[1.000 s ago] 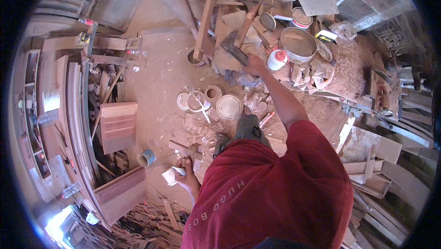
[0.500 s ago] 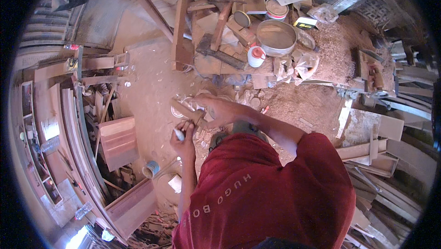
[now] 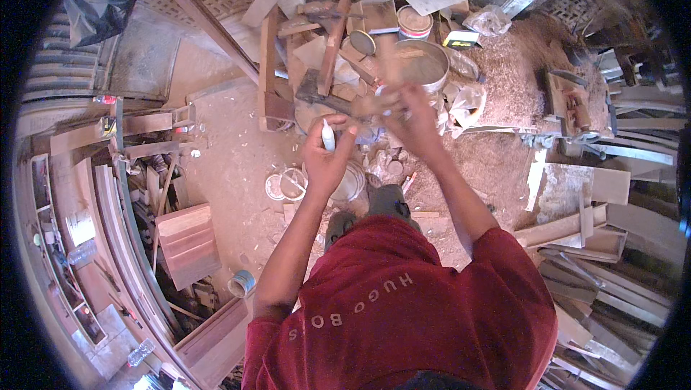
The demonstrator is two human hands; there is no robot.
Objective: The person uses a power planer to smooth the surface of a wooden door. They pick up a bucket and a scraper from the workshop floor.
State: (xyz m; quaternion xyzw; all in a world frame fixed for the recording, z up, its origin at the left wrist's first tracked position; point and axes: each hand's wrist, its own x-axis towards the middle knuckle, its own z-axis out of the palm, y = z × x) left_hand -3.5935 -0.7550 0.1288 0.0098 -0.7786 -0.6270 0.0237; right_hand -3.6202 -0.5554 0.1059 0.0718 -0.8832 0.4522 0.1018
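Note:
My left hand (image 3: 327, 163), raised in front of my body, is closed round a small white squeeze bottle (image 3: 329, 136) with a pointed tip up. To its right, my right hand (image 3: 416, 120) is smeared by motion. It grips a piece of wood (image 3: 368, 107), whose outline is blurred; a paler streak rises above it. Both hands are over the near edge of the cluttered worktop, and the right one covers most of a white jar with a red lid. Just behind the wood lies a dark hammer-like tool (image 3: 322, 93).
A round metal pan (image 3: 437, 66), an open tin (image 3: 414, 24) and a black-and-yellow box (image 3: 461, 39) stand on the worktop. Shavings (image 3: 504, 73) are heaped to the right. Wooden panels (image 3: 188, 242) lean at left; boards (image 3: 576, 228) lie stacked at right.
Both hands have moved away from my body toward the worktop, the right one also to the right. The wood has gone with the right hand; the white bottle stays in the left.

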